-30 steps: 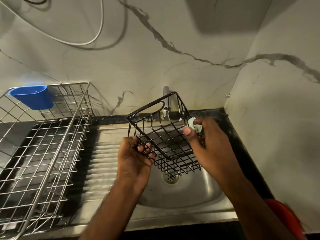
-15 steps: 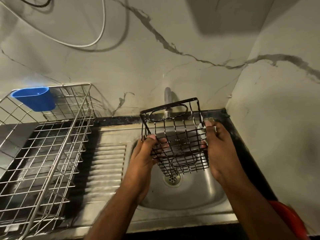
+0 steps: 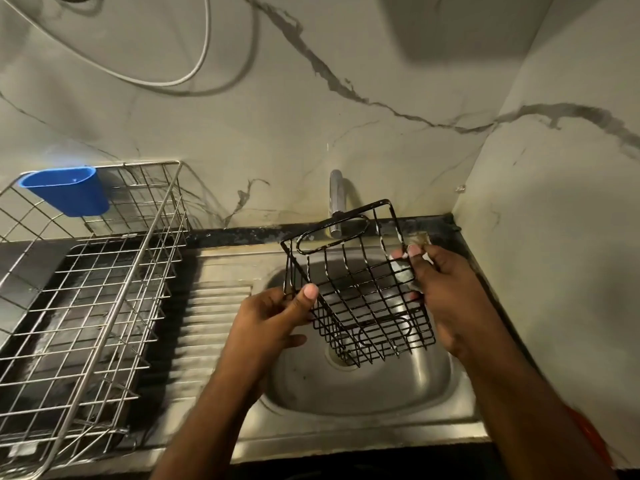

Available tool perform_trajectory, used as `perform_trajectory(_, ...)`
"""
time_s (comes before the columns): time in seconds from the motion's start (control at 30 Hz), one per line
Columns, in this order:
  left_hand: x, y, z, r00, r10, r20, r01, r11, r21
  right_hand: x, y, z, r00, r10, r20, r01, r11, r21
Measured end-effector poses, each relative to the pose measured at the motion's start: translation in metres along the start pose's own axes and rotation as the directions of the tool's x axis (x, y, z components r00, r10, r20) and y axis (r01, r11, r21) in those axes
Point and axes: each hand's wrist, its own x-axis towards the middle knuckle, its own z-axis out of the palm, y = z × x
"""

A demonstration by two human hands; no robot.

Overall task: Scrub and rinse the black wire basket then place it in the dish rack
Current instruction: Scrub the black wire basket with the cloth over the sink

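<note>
Black coated wire forms the small rectangular basket (image 3: 360,289), held tilted over the steel sink bowl (image 3: 363,386) — open mouth toward the tap, base toward the drain. Its left rim is pinched by the left hand (image 3: 273,317); a pale scrubbing pad (image 3: 403,271) is pressed to the right wall by the curled right hand (image 3: 446,296). The silver wire dish rack (image 3: 86,289) lies leftward — nearer the left hand.

Both forearms are bare right up to the frame edge, no sleeves, watch or rings showing on the left hand (image 3: 266,322) or right hand (image 3: 446,299).
</note>
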Motion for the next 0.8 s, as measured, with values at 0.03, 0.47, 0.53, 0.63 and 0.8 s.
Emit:
perform_trajectory(0.03,0.001,-0.002,-0.001,0.999,0.023,-0.048,-0.022,1.000,0.015,-0.001,-0.001,0.001,1.000,0.007,0.013,-0.006,1.000,-0.007)
perform_trajectory(0.47,0.018,0.016,0.009,0.876,0.483,-0.001,-0.426,0.775,0.466,-0.019,-0.019,0.014,0.943,-0.158,0.294,0.287,0.833,-0.473)
perform_trajectory(0.53,0.024,0.018,0.016,0.912,0.409,0.027,-0.377,0.812,0.445,-0.022,-0.017,0.019,0.927,-0.156,0.342,0.320,0.805,-0.500)
perform_trajectory(0.63,0.027,0.018,0.015,0.958,0.287,0.021,-0.283,0.927,0.245,-0.023,-0.014,0.023,0.904,-0.156,0.397,0.355,0.791,-0.498)
perform_trajectory(0.8,0.027,0.016,0.012,0.969,0.231,-0.081,-0.233,0.972,-0.011,-0.022,-0.007,0.022,0.838,-0.217,0.501,0.512,0.631,-0.583)
